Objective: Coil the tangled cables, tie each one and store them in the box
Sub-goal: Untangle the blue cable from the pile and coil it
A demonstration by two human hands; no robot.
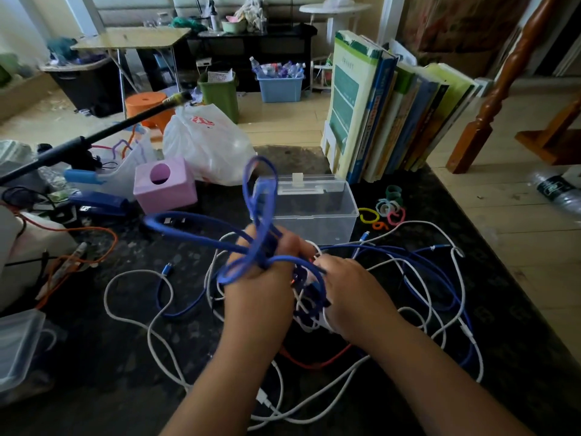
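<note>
A tangle of blue and white cables point(418, 278) sprawls over the dark tabletop, with a red cable point(314, 361) underneath. My left hand point(261, 278) grips loops of a flat blue cable point(261, 202) that stand up above my fist. My right hand point(352, 291) sits just to the right of it, fingers curled into the knot of blue and white cables between the hands. A clear plastic box point(311, 206) stands open right behind my hands. Several coloured cable ties point(385, 209) lie to the right of the box.
A pink tissue box point(165, 184), a white plastic bag point(207, 143) and a blue stapler point(100, 202) sit at the back left. A row of books point(393, 111) stands at the back right. A clear lid point(19, 344) lies at the left edge.
</note>
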